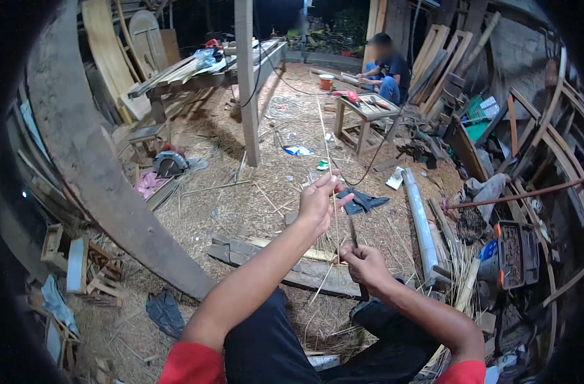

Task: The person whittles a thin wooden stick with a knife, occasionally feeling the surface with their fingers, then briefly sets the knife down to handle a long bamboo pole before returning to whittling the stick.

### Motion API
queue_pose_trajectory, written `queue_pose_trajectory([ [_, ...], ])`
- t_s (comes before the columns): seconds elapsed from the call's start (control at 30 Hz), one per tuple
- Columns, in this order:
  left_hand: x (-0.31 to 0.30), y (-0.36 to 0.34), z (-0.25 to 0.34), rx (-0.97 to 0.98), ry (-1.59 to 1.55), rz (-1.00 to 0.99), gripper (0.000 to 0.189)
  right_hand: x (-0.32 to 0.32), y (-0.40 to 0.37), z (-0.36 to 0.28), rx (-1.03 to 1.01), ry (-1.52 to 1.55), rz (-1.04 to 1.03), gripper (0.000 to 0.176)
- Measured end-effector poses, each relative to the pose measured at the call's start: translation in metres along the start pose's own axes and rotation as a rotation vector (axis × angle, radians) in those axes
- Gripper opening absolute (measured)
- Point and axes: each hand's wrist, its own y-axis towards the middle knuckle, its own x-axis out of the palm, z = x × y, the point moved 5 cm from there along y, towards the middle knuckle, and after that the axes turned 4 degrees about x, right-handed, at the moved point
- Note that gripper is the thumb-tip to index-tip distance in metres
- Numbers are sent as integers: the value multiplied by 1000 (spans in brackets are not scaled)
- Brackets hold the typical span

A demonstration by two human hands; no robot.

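Observation:
A long, thin strip of bamboo or wood [324,137] runs away from me, up the middle of the view. My left hand [316,203] is closed on it with thumb and fingers, some fingers partly extended. Nearer to my body, my right hand [365,264] grips a knife [353,232] whose dark, narrow blade points up and forward. The lower end of the strip comes down to the right thumb, close beside the blade. Below both hands, a weathered wooden beam [292,272] lies across the ground in front of my knees.
Shavings and loose strips cover the ground. A wooden post [247,96] stands ahead, beside a long workbench [177,77]. Another person [388,67] crouches behind a small table [367,112] with tools. An open toolbox [519,255] lies right; a circular saw [170,164] sits left.

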Motion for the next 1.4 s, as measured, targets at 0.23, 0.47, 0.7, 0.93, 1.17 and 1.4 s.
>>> queue_pose_trajectory([
  [0.23, -17, 4, 9, 113, 330, -21, 26, 4, -13, -5, -10, 107, -27, 18],
  [0.47, -8, 47, 57, 507, 839, -165, 31, 1, -13, 12, -47, -151, -30, 22],
  [0.7, 10, 82, 66, 674, 869, -250, 35, -5, -5, 4, -89, -216, -64, 21],
  [0.93, 5, 117, 64, 616, 827, -176, 32, -10, 12, 8, -67, -265, -120, 19],
  [1.17, -88, 146, 12, 227, 1528, -175, 49, -42, 74, 38, -18, -433, 69, 26],
  [1.4, -132, 96, -33, -233, 2123, -687, 49, -112, 162, 75, 64, -781, 436, 42],
])
